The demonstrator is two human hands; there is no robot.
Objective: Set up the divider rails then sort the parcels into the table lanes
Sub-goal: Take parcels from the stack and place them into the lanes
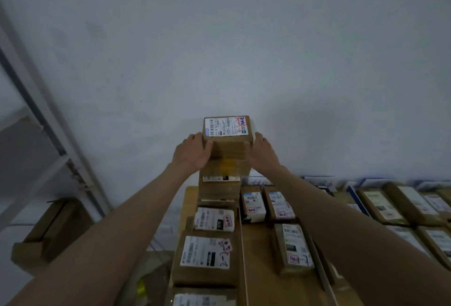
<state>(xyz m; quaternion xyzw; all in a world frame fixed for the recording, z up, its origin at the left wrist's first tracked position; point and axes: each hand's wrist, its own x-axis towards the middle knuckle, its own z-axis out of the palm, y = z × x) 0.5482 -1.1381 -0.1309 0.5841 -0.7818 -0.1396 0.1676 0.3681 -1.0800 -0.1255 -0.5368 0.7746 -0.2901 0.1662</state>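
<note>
Parcels fill the left lane nearly end to end, so I judge the stacking at its far end a matter of space. My left hand and right hand clasp the top parcel from opposite sides, fingers curled round its edges, label upward to stay readable. It sits on the stack against the wall. A divider rail separates this lane from the next, evidently set already.
</note>
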